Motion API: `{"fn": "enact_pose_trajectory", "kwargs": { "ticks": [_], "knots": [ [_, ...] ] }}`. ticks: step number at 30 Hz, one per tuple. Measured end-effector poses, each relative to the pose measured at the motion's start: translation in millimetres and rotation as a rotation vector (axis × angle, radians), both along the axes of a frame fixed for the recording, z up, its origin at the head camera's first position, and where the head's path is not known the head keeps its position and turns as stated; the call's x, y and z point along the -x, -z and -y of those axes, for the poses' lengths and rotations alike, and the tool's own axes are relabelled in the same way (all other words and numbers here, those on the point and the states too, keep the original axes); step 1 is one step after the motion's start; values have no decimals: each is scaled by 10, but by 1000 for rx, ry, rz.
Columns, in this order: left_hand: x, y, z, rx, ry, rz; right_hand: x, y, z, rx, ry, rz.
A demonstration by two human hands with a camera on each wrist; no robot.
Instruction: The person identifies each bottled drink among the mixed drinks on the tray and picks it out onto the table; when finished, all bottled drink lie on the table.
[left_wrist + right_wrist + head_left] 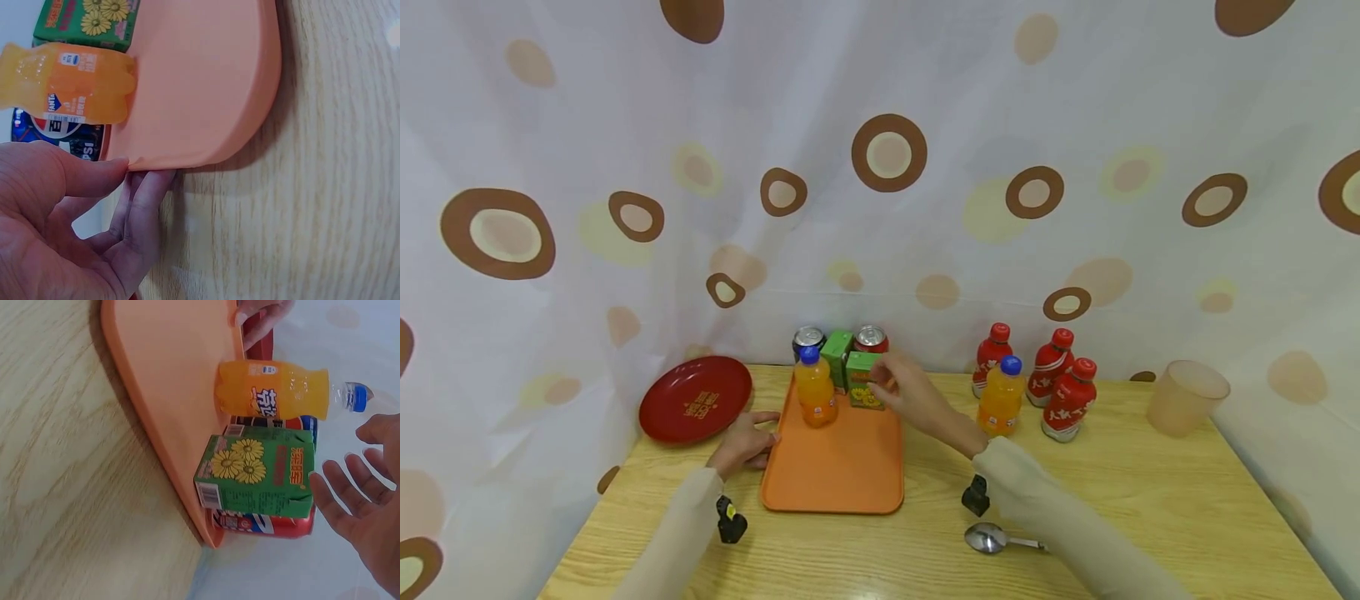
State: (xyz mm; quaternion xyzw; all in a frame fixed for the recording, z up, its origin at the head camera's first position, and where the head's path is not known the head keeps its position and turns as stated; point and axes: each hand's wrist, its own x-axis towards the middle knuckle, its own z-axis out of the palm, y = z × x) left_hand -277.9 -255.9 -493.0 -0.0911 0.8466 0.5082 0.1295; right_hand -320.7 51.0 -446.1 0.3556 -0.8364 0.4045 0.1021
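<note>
My left hand (745,442) pinches the left rim of an orange tray (835,475), thumb on top and fingers below, as the left wrist view shows. At the tray's far end stand an orange soda bottle (817,398) with a blue cap, two green drink cartons, a dark Pepsi can (808,337) and a red can (872,337). My right hand (913,396) is beside the top of the front carton (256,475), fingers spread and relaxed, holding nothing. The rear carton (837,354) is partly hidden behind the bottle.
Left of the tray a red plate (696,400) leans near the curtain. Three red bottles (1070,400) and another orange soda bottle (1001,402) stand on the right, past my right wrist. A translucent cup (1187,398) is farther right. Near my right forearm lies a metal spoon (987,538).
</note>
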Motion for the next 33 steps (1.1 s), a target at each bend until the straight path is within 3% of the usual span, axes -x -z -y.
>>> {"fn": "enact_pose_trajectory", "kwargs": {
  "ticks": [4, 11, 15, 19, 27, 33],
  "knots": [
    [-5, 2, -3, 1, -1, 2, 20, 79, 120, 22, 7, 85],
    [50, 136, 56, -48, -3, 4, 25, 237, 323, 99, 26, 182],
    [27, 98, 43, -43, 22, -3, 22, 267, 410, 171, 40, 212],
    [30, 103, 44, -41, 10, 18, 9, 281, 482, 227, 39, 248],
    [-8, 17, 41, -23, 14, 7, 24, 287, 587, 230, 44, 333],
    [-3, 20, 16, -7, 10, 2, 41, 286, 693, 258, 35, 389]
  ]
}}
